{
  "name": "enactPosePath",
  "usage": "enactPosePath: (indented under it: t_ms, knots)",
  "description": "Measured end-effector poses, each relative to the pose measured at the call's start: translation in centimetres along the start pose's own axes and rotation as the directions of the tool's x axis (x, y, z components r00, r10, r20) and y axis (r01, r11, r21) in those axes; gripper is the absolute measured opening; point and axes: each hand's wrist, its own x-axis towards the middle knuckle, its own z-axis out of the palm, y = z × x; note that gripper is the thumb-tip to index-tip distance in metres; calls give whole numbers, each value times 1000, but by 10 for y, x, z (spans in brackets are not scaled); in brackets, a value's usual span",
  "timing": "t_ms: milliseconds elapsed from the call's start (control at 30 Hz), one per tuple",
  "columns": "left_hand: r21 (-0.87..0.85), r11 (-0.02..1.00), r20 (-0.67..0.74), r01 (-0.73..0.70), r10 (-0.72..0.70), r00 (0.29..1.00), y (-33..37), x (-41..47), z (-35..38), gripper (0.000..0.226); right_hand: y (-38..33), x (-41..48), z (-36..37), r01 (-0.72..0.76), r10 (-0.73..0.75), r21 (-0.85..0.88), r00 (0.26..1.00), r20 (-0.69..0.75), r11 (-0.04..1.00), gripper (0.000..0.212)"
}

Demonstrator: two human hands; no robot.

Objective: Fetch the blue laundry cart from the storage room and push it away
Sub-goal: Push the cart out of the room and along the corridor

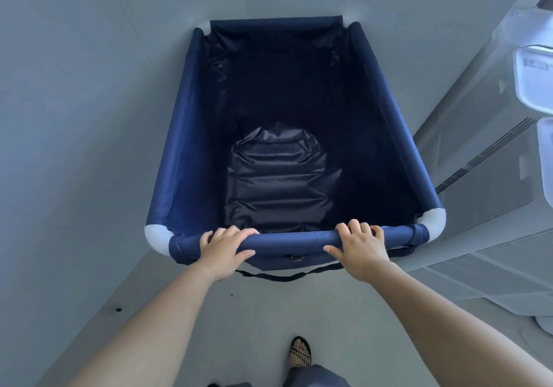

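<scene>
The blue laundry cart fills the middle of the head view, a deep navy fabric bin with white corner joints and nothing inside it. My left hand wraps the padded near rail left of centre. My right hand grips the same rail right of centre, fingers curled over the top. A black strap hangs below the near rail.
A grey wall runs close along the cart's left side. White machines with vent slots stand along the right. My sandalled foot is on the grey floor behind the cart.
</scene>
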Motion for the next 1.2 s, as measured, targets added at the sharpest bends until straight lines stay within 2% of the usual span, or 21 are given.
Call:
enactPosePath:
  t_ms: [200, 367, 533, 767, 1067, 1200]
  knots:
    - [-17, 999, 12, -35, 35, 999, -7, -17, 0, 30, -16, -28, 2, -63, 63, 17, 997, 42, 998, 58]
    - [28, 997, 113, -67, 64, 992, -10, -40, -5, 25, -36, -66, 5, -130, 127, 42, 989, 72, 991, 56]
    - [42, 991, 155, -129, 122, 980, -21, -76, 8, 25, -60, -114, 15, -190, 182, 71, 978, 104, 979, 58]
    - [86, 976, 348, -202, 161, 924, -42, -114, 21, 30, -95, -182, 34, -264, 253, 81, 959, 126, 961, 59]
    - [183, 935, 272, -304, 249, 930, -65, -178, 43, 33, -135, -256, 62, -321, 312, 117, 946, 86, 940, 59]
    - [261, 902, 192, -344, 301, 934, -79, -205, 55, 36, -152, -284, 75, -329, 326, 162, 944, 46, 930, 58]
